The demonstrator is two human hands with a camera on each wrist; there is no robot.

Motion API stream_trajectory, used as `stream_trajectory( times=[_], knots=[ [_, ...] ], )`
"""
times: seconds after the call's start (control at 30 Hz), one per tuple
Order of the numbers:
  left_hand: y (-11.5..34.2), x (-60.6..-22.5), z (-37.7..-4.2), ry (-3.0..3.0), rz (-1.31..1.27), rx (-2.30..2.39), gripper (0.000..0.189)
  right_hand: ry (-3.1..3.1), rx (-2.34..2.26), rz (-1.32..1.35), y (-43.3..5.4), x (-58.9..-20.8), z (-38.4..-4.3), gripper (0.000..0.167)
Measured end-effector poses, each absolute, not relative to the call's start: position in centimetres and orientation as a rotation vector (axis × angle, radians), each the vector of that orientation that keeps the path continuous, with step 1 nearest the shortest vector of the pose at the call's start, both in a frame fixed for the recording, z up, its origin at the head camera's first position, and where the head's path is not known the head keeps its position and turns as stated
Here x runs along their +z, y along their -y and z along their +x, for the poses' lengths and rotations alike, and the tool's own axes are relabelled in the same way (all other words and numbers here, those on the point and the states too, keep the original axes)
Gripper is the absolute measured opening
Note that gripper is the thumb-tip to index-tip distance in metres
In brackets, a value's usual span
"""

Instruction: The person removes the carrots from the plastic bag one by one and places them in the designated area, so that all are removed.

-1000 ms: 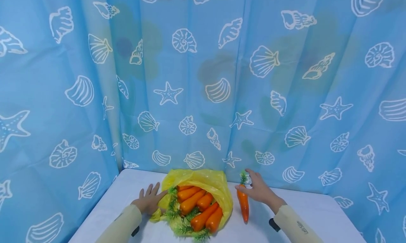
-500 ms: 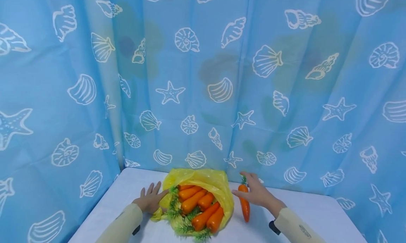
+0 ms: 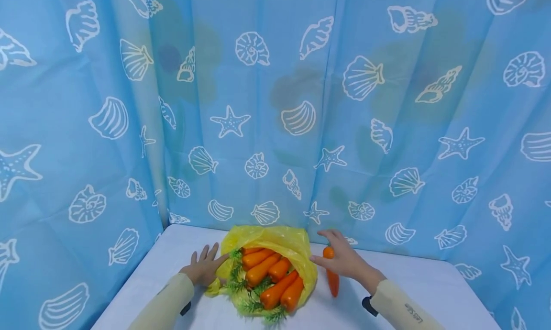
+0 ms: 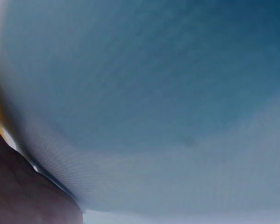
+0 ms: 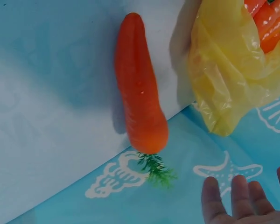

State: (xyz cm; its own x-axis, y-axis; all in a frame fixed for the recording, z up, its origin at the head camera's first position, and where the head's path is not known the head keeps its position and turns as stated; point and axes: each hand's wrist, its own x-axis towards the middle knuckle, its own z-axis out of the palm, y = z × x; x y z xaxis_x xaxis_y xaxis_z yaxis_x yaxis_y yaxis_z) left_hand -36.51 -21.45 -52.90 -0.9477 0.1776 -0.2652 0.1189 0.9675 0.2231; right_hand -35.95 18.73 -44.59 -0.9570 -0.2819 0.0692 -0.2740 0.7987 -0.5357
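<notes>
A yellow plastic bag (image 3: pixel 277 233) lies on the table with its mouth toward me. Several orange carrots (image 3: pixel 261 271) with feathery green tops lie in its opening. My left hand (image 3: pixel 201 269) rests at the bag's left side, fingers spread, its thumb at the yellow plastic. To the right of the bag lies a single carrot (image 3: pixel 333 283), tip toward me. Over its top end hovers my right hand (image 3: pixel 347 261), hiding the greens in the head view. In the right wrist view, the fingers (image 5: pixel 241 196) are extended and apart from that carrot (image 5: pixel 140 88), whose green top (image 5: pixel 156 170) shows.
A white-covered table (image 3: pixel 400 282) bears everything. Behind it and to the left hangs a blue curtain (image 3: pixel 267 143) with white shells and starfish, close to the table's back edge. The left wrist view is mostly a blurred pale blue surface (image 4: pixel 144 93).
My right hand has shifted slightly left, coming over the single carrot's top, so its greens are now hidden in the head view. The left hand and the bag look unchanged.
</notes>
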Motion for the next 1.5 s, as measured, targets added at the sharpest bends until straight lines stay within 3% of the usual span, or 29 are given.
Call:
stream_trajectory(
  times=[0.3,0.7,1.5],
  knots=[
    [21.4,-53.1,-36.6,-2.825,0.211,0.281,0.076,-2.913,-0.981,-0.572,-17.2,-44.1,-34.9,0.074],
    [21.1,-53.0,-36.6,-2.822,0.215,0.282,0.076,-2.828,-0.973,-0.685,-16.2,-44.9,-34.4,0.078],
    [21.4,-52.8,-36.2,-2.857,0.199,0.304,0.074,-2.658,-0.979,-0.867,-14.1,-45.5,-33.4,0.071]
  ],
)
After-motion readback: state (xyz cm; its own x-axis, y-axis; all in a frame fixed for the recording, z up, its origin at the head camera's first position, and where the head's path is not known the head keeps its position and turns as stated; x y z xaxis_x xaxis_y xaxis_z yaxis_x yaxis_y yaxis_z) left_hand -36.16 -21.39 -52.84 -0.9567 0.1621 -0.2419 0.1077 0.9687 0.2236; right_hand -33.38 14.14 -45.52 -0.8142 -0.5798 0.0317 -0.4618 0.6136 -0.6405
